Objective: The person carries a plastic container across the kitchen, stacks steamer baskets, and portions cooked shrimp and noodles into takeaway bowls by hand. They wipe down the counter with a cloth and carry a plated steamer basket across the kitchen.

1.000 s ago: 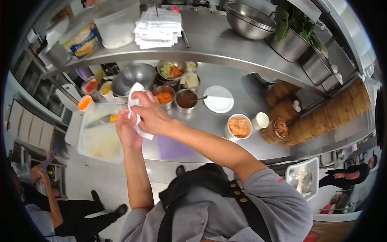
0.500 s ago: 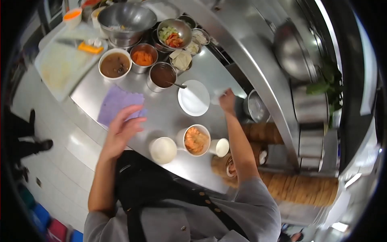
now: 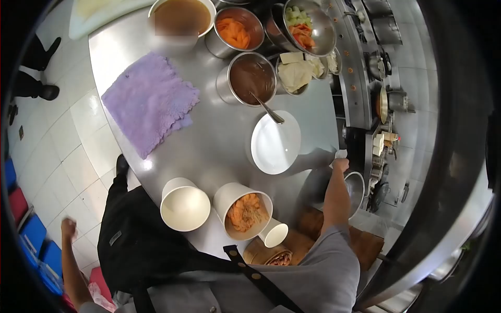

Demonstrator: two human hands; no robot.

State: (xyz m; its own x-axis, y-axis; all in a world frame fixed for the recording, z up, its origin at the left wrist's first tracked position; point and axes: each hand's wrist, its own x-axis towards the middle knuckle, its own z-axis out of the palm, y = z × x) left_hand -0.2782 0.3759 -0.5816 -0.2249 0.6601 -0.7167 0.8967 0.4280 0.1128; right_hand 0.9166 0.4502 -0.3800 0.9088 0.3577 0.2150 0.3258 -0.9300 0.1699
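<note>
My right hand [image 3: 340, 163] reaches to the far right edge of the steel table, fingers closed on a small white thing [image 3: 341, 154] whose kind I cannot make out. Left of it lies a white plate [image 3: 275, 143]. My left hand [image 3: 68, 229] hangs out over the floor at the left, small and slightly blurred, fingers curled with nothing visible in them. Close to my body stand a white paper tub [image 3: 186, 207], a second tub [image 3: 229, 201] with orange shrimp-like food [image 3: 245, 213] inside, and a tipped white paper cup [image 3: 274, 233].
A purple cloth [image 3: 148, 101] lies on the left. At the back are a bowl of brown broth [image 3: 182, 15], carrots [image 3: 233, 33], and brown sauce [image 3: 252, 78] with a spoon [image 3: 269, 110]. A metal bowl [image 3: 355, 193] and bamboo steamers [image 3: 368, 245] stand right.
The view has shifted. My left hand has swung from above the cloth to out over the floor. My right hand remains stretched towards the table's far right side.
</note>
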